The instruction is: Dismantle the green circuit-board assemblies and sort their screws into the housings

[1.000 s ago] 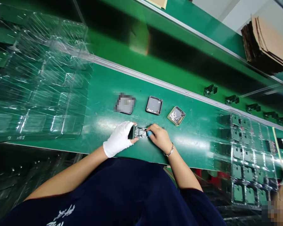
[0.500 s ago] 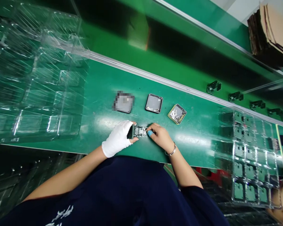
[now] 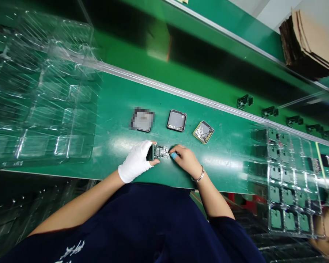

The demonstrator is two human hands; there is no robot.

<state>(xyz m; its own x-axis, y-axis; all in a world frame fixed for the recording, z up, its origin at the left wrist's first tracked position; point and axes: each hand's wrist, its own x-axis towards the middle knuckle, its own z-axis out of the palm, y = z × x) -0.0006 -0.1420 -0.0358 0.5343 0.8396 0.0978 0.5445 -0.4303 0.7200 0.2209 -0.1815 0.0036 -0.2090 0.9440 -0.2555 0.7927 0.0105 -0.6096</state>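
Note:
My left hand (image 3: 136, 161), in a white glove with bare fingertips, is closed around a small mechanical assembly (image 3: 161, 151). This piece has a dark green block at its left end and metallic parts stretching to the right. At its right end my right hand (image 3: 186, 159) is closed in a pinch, with a blue cover on one finger. Whatever sits between those fingertips is too small to make out. Beyond the hands stand a small square dish (image 3: 177, 119) with a few tiny parts along its edge and another dish (image 3: 203, 132) filled with shiny metal pieces.
A third dish (image 3: 143, 119), partly pixelated, stands farther left. Stacked clear plastic trays (image 3: 44, 109) cover the bench's left side. At right, a clear tray (image 3: 293, 182) holds green parts. Several similar assemblies (image 3: 245, 101) line the back ledge. Another person's arm (image 3: 327, 219) shows at far right.
The view has shifted slightly, so the dishes and right-hand tray appear a little farther left. Both hands keep nearly the same positions at the assembly.

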